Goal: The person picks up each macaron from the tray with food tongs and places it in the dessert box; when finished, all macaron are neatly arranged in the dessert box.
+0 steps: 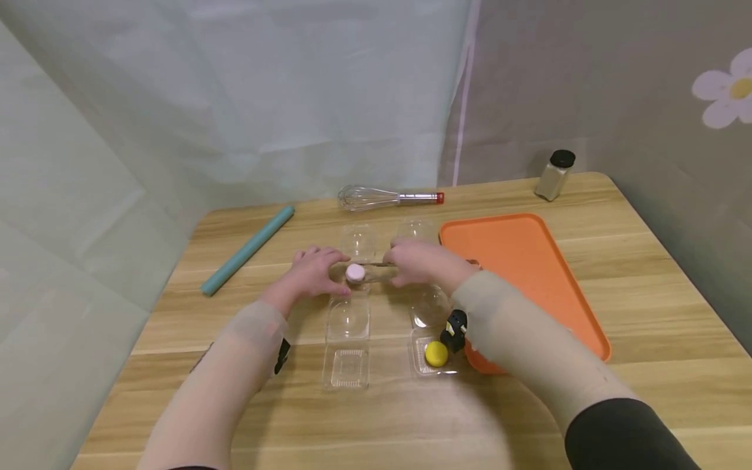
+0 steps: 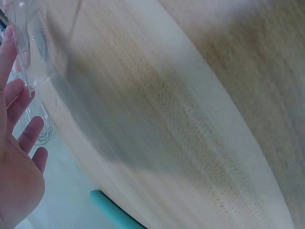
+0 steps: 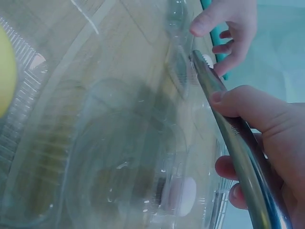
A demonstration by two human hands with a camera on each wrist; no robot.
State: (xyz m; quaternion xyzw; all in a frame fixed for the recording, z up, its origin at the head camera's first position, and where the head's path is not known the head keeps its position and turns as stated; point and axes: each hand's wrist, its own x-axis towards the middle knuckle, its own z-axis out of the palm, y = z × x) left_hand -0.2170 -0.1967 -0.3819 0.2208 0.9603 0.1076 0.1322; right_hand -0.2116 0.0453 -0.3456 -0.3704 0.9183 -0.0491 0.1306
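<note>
My right hand (image 1: 420, 261) grips metal tongs (image 3: 238, 143), whose tips point left. At those tips, in the head view, is a small pale pink round piece (image 1: 355, 273), over the far left clear plastic container (image 1: 358, 241). Around its left side my left hand (image 1: 314, 273) is spread, thumb and fingers apart, close to the container's edge; whether it touches is unclear. In the right wrist view another pinkish round piece (image 3: 182, 196) shows through clear plastic. A yellow round piece (image 1: 437, 354) sits in the near right container (image 1: 418, 362).
An orange tray (image 1: 517, 261) lies at the right, partly under my right forearm. A whisk (image 1: 376, 198) lies along the back edge, a teal rod (image 1: 248, 250) at the left. A jar with a black lid (image 1: 554, 175) stands back right. Another clear container (image 1: 346, 369) lies open near left.
</note>
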